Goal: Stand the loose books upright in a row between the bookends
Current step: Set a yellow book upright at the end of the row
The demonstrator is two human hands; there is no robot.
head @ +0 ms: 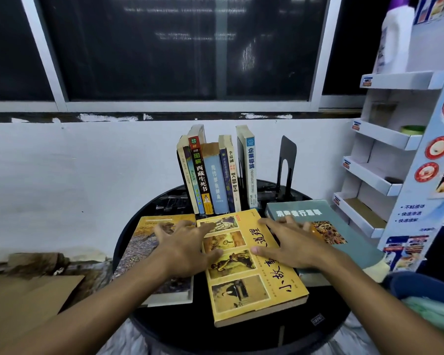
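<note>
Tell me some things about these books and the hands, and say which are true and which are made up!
1. Three loose books lie flat on the round black table: true.
2. The yellow paperback with picture panels stands upright in the row: false; it lies flat, in the middle.
3. Both hands rest over the flat books, the left hand and the right hand with fingers spread: true.
4. The black metal bookend presses against the white-spined upright book: false; a gap separates them.
5. The grey-green hardcover book lies left of the yellow paperback: false; it lies right of it. The brown painted-cover book lies left.
</note>
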